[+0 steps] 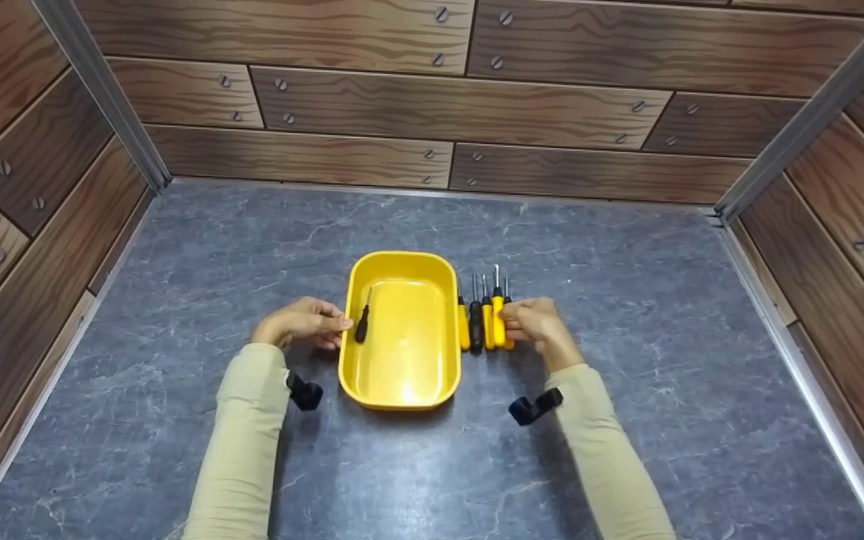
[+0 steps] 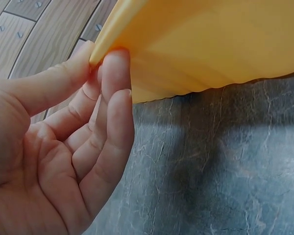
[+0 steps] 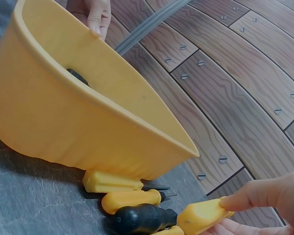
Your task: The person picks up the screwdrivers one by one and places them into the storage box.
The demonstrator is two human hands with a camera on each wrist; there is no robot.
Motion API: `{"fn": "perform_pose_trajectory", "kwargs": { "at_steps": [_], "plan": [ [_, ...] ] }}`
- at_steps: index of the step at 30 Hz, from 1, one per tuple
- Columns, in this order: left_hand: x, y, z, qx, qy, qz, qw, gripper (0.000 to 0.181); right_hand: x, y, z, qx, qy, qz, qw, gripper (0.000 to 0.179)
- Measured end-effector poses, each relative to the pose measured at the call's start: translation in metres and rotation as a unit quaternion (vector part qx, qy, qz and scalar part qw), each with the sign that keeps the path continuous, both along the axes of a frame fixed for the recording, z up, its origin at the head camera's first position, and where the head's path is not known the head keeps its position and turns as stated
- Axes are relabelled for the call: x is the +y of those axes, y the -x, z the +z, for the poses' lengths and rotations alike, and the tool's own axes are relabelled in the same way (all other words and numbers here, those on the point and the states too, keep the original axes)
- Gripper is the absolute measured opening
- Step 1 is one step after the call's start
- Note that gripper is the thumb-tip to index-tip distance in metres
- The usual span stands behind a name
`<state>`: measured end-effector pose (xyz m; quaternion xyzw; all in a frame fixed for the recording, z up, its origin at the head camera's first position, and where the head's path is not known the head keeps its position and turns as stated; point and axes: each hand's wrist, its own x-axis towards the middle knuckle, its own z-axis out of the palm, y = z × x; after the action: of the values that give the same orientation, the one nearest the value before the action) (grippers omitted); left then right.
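A yellow plastic bin (image 1: 402, 397) stands on the table. My left hand (image 1: 304, 322) pinches its left rim between thumb and fingers, the fingers lying against the outer wall in the left wrist view. Inside, near that same side, lies a small black screwdriver (image 1: 362, 324). My right hand (image 1: 533, 322) pinches a yellow-handled screwdriver (image 1: 499, 319) by its handle, shaft pointing away from me. In the right wrist view the handle (image 3: 201, 215) overlaps the other screwdrivers. Beside the bin's right wall lie a black-handled screwdriver (image 1: 475, 330) and several yellow-handled ones (image 1: 463, 330), roughly parallel.
The grey marbled tabletop (image 1: 402, 480) is bounded by wood-patterned panels (image 1: 372, 97) at the back and both sides. Metal strips (image 1: 807, 112) run along the corners. A black wrist mount (image 1: 304, 391) sits on each sleeve.
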<state>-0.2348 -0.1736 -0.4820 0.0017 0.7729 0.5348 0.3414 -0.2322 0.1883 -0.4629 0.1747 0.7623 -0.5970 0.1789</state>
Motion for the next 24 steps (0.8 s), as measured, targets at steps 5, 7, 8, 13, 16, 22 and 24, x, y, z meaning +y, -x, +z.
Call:
{"fn": "perform_pose_trajectory", "kwargs": {
  "at_steps": [5,7,8,13,16,22,24],
  "plan": [
    [-0.001,-0.001,0.0,0.005,-0.003,-0.002,1.0,0.027,-0.003,0.0,0.002,-0.002,-0.01,0.001,0.9999,0.038],
    [-0.001,-0.002,0.0,0.008,-0.003,-0.002,1.0,0.027,-0.004,0.001,0.003,0.0,-0.011,0.0,0.9999,0.039],
    [-0.001,-0.002,0.0,0.008,-0.003,0.0,1.0,0.026,-0.005,0.001,0.003,0.001,-0.009,-0.001,1.0,0.04],
    [0.0,-0.002,0.001,0.012,0.004,0.0,0.9999,0.027,-0.007,0.001,0.005,0.004,0.0,0.003,1.0,0.039],
    [0.0,-0.002,0.002,0.011,0.006,-0.002,0.9999,0.027,-0.008,0.001,0.005,0.002,-0.003,0.004,1.0,0.038],
    [0.0,-0.002,0.001,0.012,0.002,-0.001,0.9999,0.027,-0.011,0.001,0.007,0.002,-0.014,0.008,0.9999,0.038],
    [0.0,-0.003,0.0,0.013,0.001,0.0,0.9999,0.026,-0.013,0.001,0.007,0.002,-0.009,0.007,0.9999,0.038]
  ]
}}
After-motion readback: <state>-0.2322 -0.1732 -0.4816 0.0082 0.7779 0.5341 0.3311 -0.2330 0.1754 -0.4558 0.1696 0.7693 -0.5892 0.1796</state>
